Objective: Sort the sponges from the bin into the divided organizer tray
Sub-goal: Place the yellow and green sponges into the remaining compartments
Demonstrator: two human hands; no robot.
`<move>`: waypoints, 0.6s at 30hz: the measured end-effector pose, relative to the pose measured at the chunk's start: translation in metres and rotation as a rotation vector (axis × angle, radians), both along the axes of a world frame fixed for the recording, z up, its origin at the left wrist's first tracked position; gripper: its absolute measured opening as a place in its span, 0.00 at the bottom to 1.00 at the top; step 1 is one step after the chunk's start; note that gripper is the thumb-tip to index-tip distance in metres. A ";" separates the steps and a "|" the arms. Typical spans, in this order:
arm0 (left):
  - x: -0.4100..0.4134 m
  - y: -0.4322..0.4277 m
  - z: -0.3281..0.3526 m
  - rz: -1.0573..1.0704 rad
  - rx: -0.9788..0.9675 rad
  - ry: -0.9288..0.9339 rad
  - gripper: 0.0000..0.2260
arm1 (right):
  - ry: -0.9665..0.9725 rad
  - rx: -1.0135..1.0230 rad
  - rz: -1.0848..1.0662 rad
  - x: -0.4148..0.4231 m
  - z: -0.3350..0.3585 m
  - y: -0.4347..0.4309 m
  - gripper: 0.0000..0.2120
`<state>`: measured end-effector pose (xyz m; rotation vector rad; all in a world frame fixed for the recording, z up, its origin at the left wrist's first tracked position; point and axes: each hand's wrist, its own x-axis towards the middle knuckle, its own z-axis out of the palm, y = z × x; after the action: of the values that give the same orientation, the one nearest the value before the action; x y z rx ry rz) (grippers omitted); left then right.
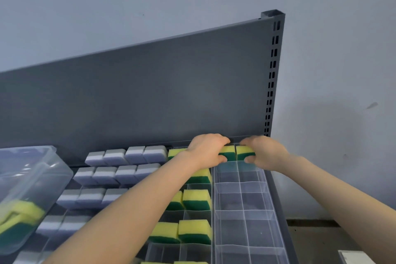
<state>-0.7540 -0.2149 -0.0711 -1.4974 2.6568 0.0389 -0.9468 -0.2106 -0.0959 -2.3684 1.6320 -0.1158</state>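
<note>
A clear divided organizer tray [242, 201] lies on a grey shelf. My left hand [205, 150] grips a yellow-green sponge [227, 152] in the tray's far row. My right hand [265, 153] grips a second yellow-green sponge [244, 152] in the compartment right beside it. More yellow-green sponges [196, 199] fill the middle compartments. Grey-white sponges [126, 154] fill the left ones. The clear bin [32, 180] at the left holds yellow-green sponges [19, 218].
The shelf's grey back panel [150, 92] rises right behind both hands. A slotted upright [273, 70] stands at its right end. The right column of compartments nearer me holds nothing. A white object [353, 257] lies at the bottom right, past the shelf edge.
</note>
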 end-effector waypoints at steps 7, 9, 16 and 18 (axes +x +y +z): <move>0.058 0.040 0.027 0.072 -0.171 0.140 0.21 | -0.123 -0.155 -0.088 0.011 0.040 0.033 0.24; 0.087 0.059 0.031 0.121 -0.200 0.175 0.19 | -0.163 -0.190 -0.093 0.026 0.047 0.046 0.24; 0.198 0.118 0.044 0.351 -0.215 0.116 0.16 | -0.136 -0.166 0.016 0.126 0.058 0.085 0.23; 0.230 0.133 0.046 0.411 -0.227 0.114 0.16 | -0.123 -0.165 0.023 0.151 0.061 0.094 0.23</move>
<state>-0.5243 -0.0823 -0.0252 -2.1523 2.4516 -0.1583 -0.7956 -0.1167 -0.0346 -2.4448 1.5927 -0.3979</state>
